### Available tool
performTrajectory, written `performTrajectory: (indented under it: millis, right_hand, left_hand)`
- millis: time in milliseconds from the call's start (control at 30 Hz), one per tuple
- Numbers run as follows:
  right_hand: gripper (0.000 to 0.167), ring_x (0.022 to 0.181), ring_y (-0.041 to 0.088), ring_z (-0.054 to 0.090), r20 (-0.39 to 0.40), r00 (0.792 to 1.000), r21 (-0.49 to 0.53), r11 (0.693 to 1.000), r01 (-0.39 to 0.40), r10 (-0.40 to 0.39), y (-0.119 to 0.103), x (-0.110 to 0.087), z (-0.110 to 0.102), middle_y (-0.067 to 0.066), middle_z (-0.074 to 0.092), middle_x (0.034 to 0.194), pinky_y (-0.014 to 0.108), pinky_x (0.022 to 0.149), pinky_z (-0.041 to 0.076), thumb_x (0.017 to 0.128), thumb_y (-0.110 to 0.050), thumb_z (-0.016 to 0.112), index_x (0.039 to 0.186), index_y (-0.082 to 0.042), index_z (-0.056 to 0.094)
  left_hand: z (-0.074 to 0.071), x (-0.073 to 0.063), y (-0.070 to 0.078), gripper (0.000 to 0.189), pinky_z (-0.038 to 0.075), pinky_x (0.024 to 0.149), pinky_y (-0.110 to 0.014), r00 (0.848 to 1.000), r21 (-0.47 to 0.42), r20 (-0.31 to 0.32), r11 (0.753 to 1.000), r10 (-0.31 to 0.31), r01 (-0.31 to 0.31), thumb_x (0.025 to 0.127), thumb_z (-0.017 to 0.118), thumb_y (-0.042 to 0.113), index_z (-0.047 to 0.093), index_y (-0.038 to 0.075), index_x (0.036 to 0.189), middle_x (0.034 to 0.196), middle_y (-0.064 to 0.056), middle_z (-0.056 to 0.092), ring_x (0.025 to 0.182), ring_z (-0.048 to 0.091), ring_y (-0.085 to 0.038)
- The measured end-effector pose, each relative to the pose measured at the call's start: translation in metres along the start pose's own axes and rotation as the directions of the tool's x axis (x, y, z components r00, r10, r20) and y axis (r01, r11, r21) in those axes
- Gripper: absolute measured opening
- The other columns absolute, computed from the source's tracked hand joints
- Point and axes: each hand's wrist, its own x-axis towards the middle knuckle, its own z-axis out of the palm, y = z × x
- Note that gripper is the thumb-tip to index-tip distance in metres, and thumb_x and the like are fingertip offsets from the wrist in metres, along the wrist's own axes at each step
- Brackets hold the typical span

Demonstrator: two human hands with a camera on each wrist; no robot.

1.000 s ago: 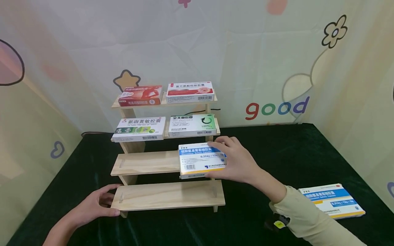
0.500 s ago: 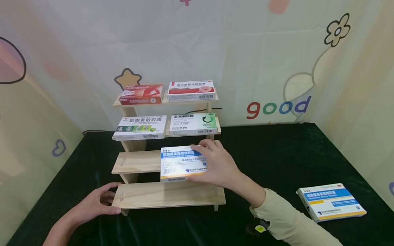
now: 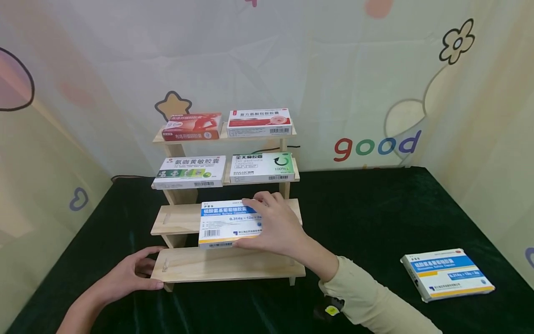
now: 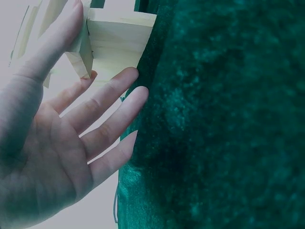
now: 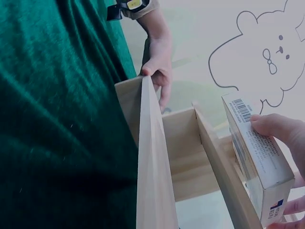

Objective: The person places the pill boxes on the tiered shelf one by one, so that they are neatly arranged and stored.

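Observation:
In the head view, my right hand grips a white, blue and yellow medicine box by its right side, thumb at the front edge and fingers at the back. The box is at the third tier down of a stepped wooden display rack; the right wrist view shows the box near a wooden board, contact unclear. My left hand holds the left end of the lowest tier. Seen from the left wrist, that hand has its thumb and index finger against the wood, other fingers spread.
A red box and a red-and-white box lie on the top tier. Below them sit a white-green box and another green-white box. A second blue-white medicine box lies on the dark green cloth at right.
My right hand has moved left with the medicine box along the third tier, from its right end to about the middle. The left hand stays at the rack's lowest tier.

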Motion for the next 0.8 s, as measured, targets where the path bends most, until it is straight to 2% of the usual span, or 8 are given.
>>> performTrajectory:
  millis: [667, 800]
  right_hand:
    - [0.083, 0.097, 0.016, 0.038, 0.028, 1.000, 0.003, 1.000, 0.012, -0.012, -0.043, 0.023, 0.014, 0.003, 0.049, 0.116, 0.025, 0.076, 0.039, 0.059, -0.065, 0.070, 0.125, -0.018, 0.055]
    - [0.083, 0.098, 0.016, 0.038, 0.043, 0.999, -0.007, 1.000, -0.005, 0.005, -0.050, 0.028, 0.018, 0.003, 0.049, 0.116, 0.025, 0.076, 0.039, 0.059, -0.066, 0.069, 0.126, -0.019, 0.055]
  left_hand:
    - [0.001, -0.001, 0.000, 0.083, 0.050, 0.078, -0.040, 0.998, 0.039, -0.039, 0.998, -0.049, 0.050, 0.077, 0.072, 0.023, 0.022, -0.007, 0.137, 0.115, -0.027, 0.054, 0.095, 0.058, -0.029]
    - [0.002, -0.002, 0.000, 0.084, 0.050, 0.078, -0.041, 0.998, 0.035, -0.042, 0.999, -0.036, 0.037, 0.077, 0.072, 0.022, 0.020, -0.007, 0.137, 0.119, -0.030, 0.051, 0.096, 0.057, -0.030]
